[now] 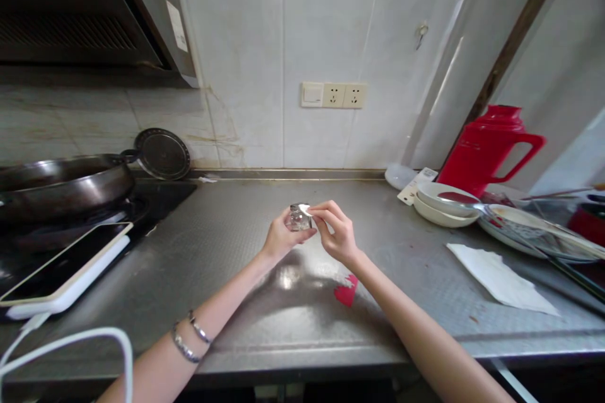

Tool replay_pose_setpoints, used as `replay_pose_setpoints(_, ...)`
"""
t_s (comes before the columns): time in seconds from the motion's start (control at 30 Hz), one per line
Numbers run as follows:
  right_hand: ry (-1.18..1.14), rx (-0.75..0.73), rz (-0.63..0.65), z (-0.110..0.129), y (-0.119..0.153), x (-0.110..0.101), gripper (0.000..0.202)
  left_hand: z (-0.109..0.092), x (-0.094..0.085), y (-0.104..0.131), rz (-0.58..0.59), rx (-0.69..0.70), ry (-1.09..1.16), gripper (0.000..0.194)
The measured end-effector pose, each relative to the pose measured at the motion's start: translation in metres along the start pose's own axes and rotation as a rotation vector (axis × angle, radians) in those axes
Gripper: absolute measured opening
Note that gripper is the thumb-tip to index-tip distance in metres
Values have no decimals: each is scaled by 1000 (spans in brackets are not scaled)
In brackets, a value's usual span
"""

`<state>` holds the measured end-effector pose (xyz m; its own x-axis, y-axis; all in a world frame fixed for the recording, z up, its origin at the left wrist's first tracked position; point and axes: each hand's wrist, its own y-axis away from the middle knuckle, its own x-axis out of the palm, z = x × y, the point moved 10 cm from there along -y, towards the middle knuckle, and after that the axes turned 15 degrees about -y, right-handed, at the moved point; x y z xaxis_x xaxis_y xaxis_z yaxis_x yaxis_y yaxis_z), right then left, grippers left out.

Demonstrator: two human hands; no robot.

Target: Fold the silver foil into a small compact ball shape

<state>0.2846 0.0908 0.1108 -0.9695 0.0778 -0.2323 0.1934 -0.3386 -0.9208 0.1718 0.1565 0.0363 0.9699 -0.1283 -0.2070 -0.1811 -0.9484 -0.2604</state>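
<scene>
A thick white cable (70,337) is looped at the lower left, partly in front of the left forearm, on which two silver-coloured bracelets (191,337) are worn. Above the middle of the grey metal surface (227,252), a small clear glass jar (299,219) is held in the grip of the left hand (278,236). A small white piece (305,209) is pinched in the grip of the right hand (338,233) and held against the jar's upper part; its exact form cannot be told. A ragged-edged red scrap (346,291) is seen on the surface beside the right forearm. At the left, a black-screened phone (66,264) is rested on a white block, near a wide metal pan (66,187). At the right, a white paper napkin (501,278) is laid flat in front of stacked white bowls (444,204), with a red handled flask (486,151) placed behind them. Cream wall sockets (344,95) are mounted on the pale tiled wall (321,25).
</scene>
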Motion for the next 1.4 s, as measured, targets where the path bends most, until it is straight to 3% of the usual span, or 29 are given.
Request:
replay_pose_setpoints(0.2, 30, -59, 31, 12, -2, 2, 21, 5, -3, 1, -10, -65, 9, 59)
replay_pose_setpoints(0.33, 11, -8, 70, 10, -3, 7, 18, 7, -5, -3, -15, -26, -41, 59)
replay_pose_setpoints(0.5, 9, 154, -163, -6, -7, -17, 20, 7, -9, -6, -88, 96, -177, 69)
replay_pose_setpoints(0.57, 5, 198, -184, -13, -7, -18, 22, 10, -8, -5, -108, 101, -255, 77)
replay_pose_setpoints(0.7, -39, 228, -26, -24, -5, 0, 22, 9, -1, 0, -90, 132, -408, 74)
replay_pose_setpoints(0.83, -11, 75, 120, -10, -2, 16, 25, 4, 2, 4, -78, 163, -467, 61)
replay_pose_setpoints(1.1, 63, -126, 294, 11, 4, 29, 32, 0, -3, 3, -111, 181, -455, 59)
replay_pose_setpoints(1.27, 34, -135, 327, 16, 3, 34, 30, 13, -6, -2, -120, 127, -485, 57)
replay_pose_setpoints(1.4, -6, -132, 325, 20, 4, 34, 26, 10, -9, -1, -144, 139, -457, 53)
